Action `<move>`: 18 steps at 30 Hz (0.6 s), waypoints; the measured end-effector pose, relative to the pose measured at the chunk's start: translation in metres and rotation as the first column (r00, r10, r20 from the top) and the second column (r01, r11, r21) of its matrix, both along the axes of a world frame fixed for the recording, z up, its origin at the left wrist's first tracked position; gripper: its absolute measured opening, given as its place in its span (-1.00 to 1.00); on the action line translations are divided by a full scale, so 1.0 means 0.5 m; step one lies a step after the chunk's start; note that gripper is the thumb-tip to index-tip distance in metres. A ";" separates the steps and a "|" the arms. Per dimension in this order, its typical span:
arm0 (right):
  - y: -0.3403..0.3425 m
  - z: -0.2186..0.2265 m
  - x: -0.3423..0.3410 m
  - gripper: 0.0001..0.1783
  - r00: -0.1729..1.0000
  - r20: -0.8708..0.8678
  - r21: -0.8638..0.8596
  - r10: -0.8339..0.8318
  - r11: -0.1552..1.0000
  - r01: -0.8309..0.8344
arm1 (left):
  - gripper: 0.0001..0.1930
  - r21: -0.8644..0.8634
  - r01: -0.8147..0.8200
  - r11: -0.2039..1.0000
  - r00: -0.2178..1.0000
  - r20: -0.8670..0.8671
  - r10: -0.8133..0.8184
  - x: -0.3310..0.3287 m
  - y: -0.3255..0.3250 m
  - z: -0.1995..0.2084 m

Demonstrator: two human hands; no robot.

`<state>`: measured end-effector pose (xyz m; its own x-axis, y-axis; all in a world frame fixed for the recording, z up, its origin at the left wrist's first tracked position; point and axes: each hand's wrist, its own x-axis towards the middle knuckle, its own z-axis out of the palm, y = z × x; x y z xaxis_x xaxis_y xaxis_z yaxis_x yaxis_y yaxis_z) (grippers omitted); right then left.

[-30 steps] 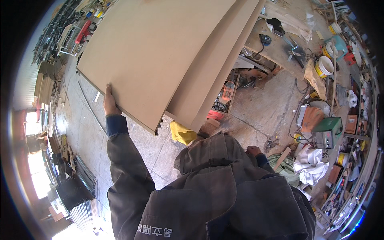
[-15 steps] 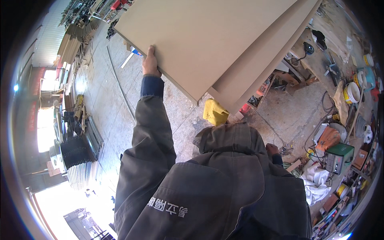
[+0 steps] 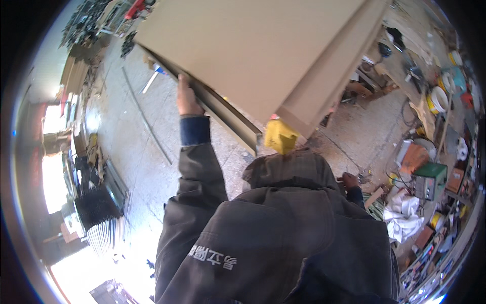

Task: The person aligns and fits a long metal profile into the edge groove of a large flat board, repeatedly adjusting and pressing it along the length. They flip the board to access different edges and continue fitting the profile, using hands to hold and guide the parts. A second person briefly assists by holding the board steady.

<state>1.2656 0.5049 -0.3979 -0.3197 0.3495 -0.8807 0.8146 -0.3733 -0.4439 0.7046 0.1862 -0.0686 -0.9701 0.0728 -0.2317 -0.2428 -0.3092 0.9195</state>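
Large flat tan panels (image 3: 238,55) lie overlapped like a fan at the top of the view. Along the left side of the uppermost panel, a narrow channel-like edge (image 3: 230,116) shows with a dark gap. My left hand (image 3: 187,97) is closed on this edge, thumb uppermost, arm stretched forward. What its fingers do underneath is hidden. Low by my right side, my right hand (image 3: 348,181) is small in view, its fingers curled, with nothing visible in it. A yellow crumpled-looking object (image 3: 280,137) sits below the panels' near corner, just beyond my jacket; its kind is unclear.
On the right are a green boxy machine (image 3: 430,180), a white sack (image 3: 403,215), white buckets (image 3: 437,100) and cables on the floor. A long thin strip (image 3: 144,114) lies on the concrete at left. Stacked metal profiles (image 3: 104,207) stand along the left.
The uppermost panel's left side has tilted, so its channel-like edge and a gap now show. My left hand has come slightly nearer and left with it. My right hand has shifted slightly.
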 end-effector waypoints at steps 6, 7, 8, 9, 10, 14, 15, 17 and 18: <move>-0.008 -0.014 0.014 -0.62 0.993 -0.075 -0.037 -0.093 0.995 0.090 | -0.67 0.057 -0.017 0.998 0.995 0.095 0.011 0.055 -0.087 0.015; -0.002 -0.011 0.012 -0.61 0.982 -0.095 -0.073 -0.162 0.985 0.156 | -0.63 0.038 -0.010 0.999 0.996 0.086 0.006 0.058 -0.100 0.011; 0.000 -0.008 0.003 -0.61 0.966 -0.114 -0.110 -0.234 0.969 0.221 | -0.69 0.018 0.005 1.000 0.998 0.063 -0.007 0.058 -0.107 0.008; -0.002 0.010 -0.024 -0.61 0.962 -0.131 -0.092 -0.239 0.969 0.229 | -0.74 -0.008 0.021 1.000 0.999 0.033 -0.021 0.071 -0.108 0.022; -0.004 0.033 -0.047 -0.61 0.958 -0.149 -0.076 -0.246 0.969 0.237 | -0.75 -0.010 0.003 1.000 0.999 0.036 -0.003 0.078 -0.116 0.022; 0.010 0.106 -0.128 -0.57 0.949 -0.246 0.002 -0.196 0.979 0.203 | -0.80 0.119 -0.107 0.987 0.988 0.126 0.092 0.082 -0.153 0.002; 0.007 0.131 -0.147 -0.56 0.948 -0.264 0.017 -0.177 0.982 0.188 | -0.82 0.189 -0.141 0.972 0.979 0.172 0.108 0.084 -0.167 -0.010; -0.019 0.183 -0.194 -0.55 0.926 -0.345 0.030 -0.152 0.985 0.172 | -0.74 0.230 -0.179 0.957 0.970 0.205 0.132 0.079 -0.196 -0.030; -0.028 0.208 -0.217 -0.56 0.914 -0.383 0.057 -0.132 0.985 0.166 | -0.71 0.261 -0.161 0.952 0.973 0.203 0.109 0.071 -0.216 -0.050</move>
